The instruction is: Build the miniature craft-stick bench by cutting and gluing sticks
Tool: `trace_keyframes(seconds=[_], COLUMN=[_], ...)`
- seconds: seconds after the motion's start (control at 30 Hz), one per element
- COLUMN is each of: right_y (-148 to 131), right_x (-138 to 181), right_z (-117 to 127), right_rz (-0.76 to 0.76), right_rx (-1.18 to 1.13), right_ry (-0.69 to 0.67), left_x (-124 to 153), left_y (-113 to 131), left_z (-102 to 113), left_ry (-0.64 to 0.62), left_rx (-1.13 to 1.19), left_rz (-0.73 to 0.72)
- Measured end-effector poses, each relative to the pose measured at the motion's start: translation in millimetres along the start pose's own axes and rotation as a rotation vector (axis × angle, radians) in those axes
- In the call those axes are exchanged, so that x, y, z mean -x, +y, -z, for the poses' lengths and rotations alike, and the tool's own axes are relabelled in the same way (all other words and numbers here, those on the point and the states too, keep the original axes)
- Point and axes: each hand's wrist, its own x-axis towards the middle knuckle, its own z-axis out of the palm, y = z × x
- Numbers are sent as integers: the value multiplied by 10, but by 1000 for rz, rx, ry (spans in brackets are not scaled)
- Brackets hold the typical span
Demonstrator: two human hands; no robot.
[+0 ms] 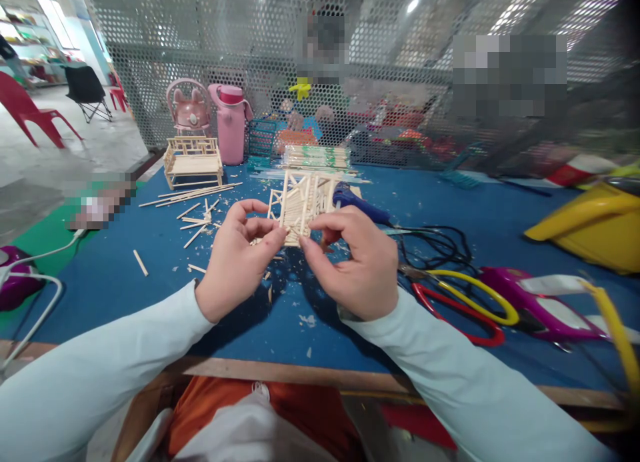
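A small model frame of pale wooden sticks (305,199) is held up over the middle of the blue table. My left hand (243,259) pinches its lower left side between thumb and fingers. On the other side, my right hand (357,259) grips the lower right edge, thumb toward the front. The fingertips hide part of the bottom. Just behind the frame lies a blue glue gun (367,205), partly covered by my right hand. Loose short sticks (200,222) and pale scraps are scattered left of my hands.
A finished-looking stick bench (194,162) stands back left, before a pink bottle (231,125). Bundled sticks in plastic (317,157) lie near the mesh partition (210,35). Red-and-yellow-handled scissors (460,305), a black cable (440,245) and a purple tape measure (545,302) lie right.
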Motion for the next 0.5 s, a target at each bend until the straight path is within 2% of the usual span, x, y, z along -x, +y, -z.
trace_keyframes(seconds=[0.2,0.5], right_y=[-21,-41], right_x=[23,28], right_z=[-10,-15], right_rz=[108,123], right_rx=[73,89], right_ry=[-33,-44], left_x=[4,1], left_y=[6,0], left_z=[-4,-16], left_ry=[11,32], left_rx=[0,3], left_rz=[1,6])
